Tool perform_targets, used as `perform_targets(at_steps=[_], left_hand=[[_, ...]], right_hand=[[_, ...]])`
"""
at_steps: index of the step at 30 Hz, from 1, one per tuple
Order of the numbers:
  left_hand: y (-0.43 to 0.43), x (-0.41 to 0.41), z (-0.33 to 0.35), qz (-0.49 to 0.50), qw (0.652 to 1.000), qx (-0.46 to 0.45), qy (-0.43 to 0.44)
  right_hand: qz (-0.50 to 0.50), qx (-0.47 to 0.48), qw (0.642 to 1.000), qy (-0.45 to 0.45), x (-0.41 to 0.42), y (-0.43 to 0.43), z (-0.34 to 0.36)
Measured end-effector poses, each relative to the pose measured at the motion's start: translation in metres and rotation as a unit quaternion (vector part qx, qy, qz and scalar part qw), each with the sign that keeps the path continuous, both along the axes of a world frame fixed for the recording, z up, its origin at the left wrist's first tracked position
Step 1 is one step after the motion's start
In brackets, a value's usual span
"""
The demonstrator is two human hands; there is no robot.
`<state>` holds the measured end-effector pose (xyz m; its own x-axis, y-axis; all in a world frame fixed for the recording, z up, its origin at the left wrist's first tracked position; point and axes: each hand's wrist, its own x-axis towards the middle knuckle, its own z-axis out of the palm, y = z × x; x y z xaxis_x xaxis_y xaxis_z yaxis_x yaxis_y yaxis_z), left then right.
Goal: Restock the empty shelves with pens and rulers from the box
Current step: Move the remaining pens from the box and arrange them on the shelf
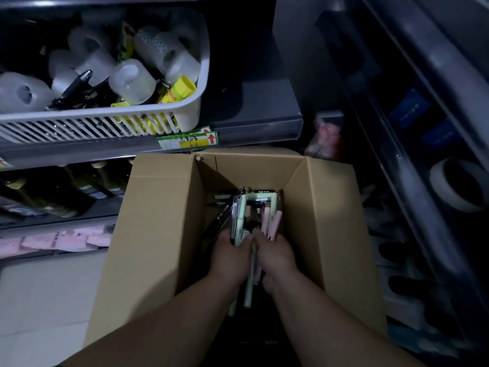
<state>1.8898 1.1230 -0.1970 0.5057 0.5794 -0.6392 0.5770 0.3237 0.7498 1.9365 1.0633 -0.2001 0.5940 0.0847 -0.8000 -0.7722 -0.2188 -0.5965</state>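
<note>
Fingers (258, 235) of the right hand (275, 256) and the left hand (229, 256) curl round a bundle of pens (266, 221) deep inside the open cardboard box (164, 207), the two hands side by side and neither nearer. The pens' long axis runs away from the person, toward the shelf (254, 102) up ahead. A bare patch of that shelf lies right of the white basket (105, 120) of tape rolls (132, 82). The box's far wall and the shelf lip with its price label (188, 140) stand between.
</note>
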Motion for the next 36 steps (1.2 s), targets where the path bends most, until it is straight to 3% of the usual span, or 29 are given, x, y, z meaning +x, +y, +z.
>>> perform_targets(at_steps=[3, 8, 13, 18, 26, 29, 36], left_hand=[[0.0, -0.007, 0.016, -0.036, 0.998, 0.053, -0.018], [-0.002, -0.019, 0.042, -0.074, 0.995, 0.056, -0.034], [0.001, -0.03, 0.085, -0.097, 0.992, -0.021, -0.076], [-0.006, -0.034, 0.146, -0.192, 0.967, -0.065, -0.152], [-0.106, -0.061, 0.246, -0.396, 0.881, -0.031, -0.257], [-0.161, -0.091, 0.275, -0.465, 0.837, 0.011, -0.288], [-0.33, -0.207, 0.313, -0.626, 0.719, -0.014, -0.301]], right_hand=[[0.036, -0.015, 0.997, -0.06, -0.004, -0.005, 0.011], [0.074, -0.027, 0.992, -0.096, -0.02, -0.013, 0.036], [0.015, 0.064, 0.994, -0.087, -0.032, -0.026, 0.082], [-0.091, 0.122, 0.98, -0.127, -0.05, -0.055, 0.147], [-0.275, 0.169, 0.921, -0.218, -0.129, -0.176, 0.254], [-0.341, 0.197, 0.89, -0.229, -0.175, -0.229, 0.28], [-0.454, 0.243, 0.816, -0.262, -0.322, -0.384, 0.321]])
